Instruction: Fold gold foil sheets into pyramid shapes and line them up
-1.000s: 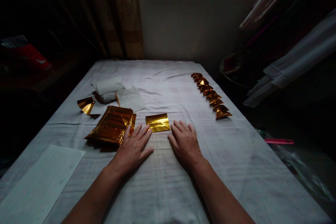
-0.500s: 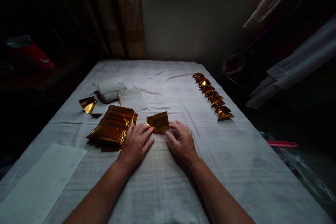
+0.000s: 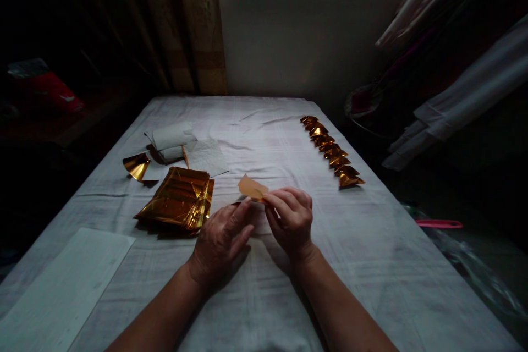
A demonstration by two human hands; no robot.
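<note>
A small sheet of gold foil paper [image 3: 252, 188] is raised above the cloth with its dull tan side showing. My right hand [image 3: 291, 220] pinches its right end between thumb and fingers. At the sheet's lower left edge is my left hand [image 3: 223, 236], its fingertips against or just beside the paper and its thumb spread away from them. Left of that hand lies a thick stack of gold foil sheets [image 3: 175, 198]. A row of folded gold foil pieces [image 3: 330, 148] runs along the right side of the bed-like surface.
Pale wrapping paper [image 3: 173, 140] and a curled gold scrap [image 3: 137, 166] lie beyond the stack. A white sheet of card [image 3: 70, 286] rests at the near left on the plaid cloth [image 3: 264, 308]. Clothes [image 3: 466, 93] hang at the right, above a pink handle [image 3: 439, 224].
The foil sheet has gone from lying gold side up to being lifted and tilted, tan side showing. My right hand has closed on it; my left thumb has moved slightly right.
</note>
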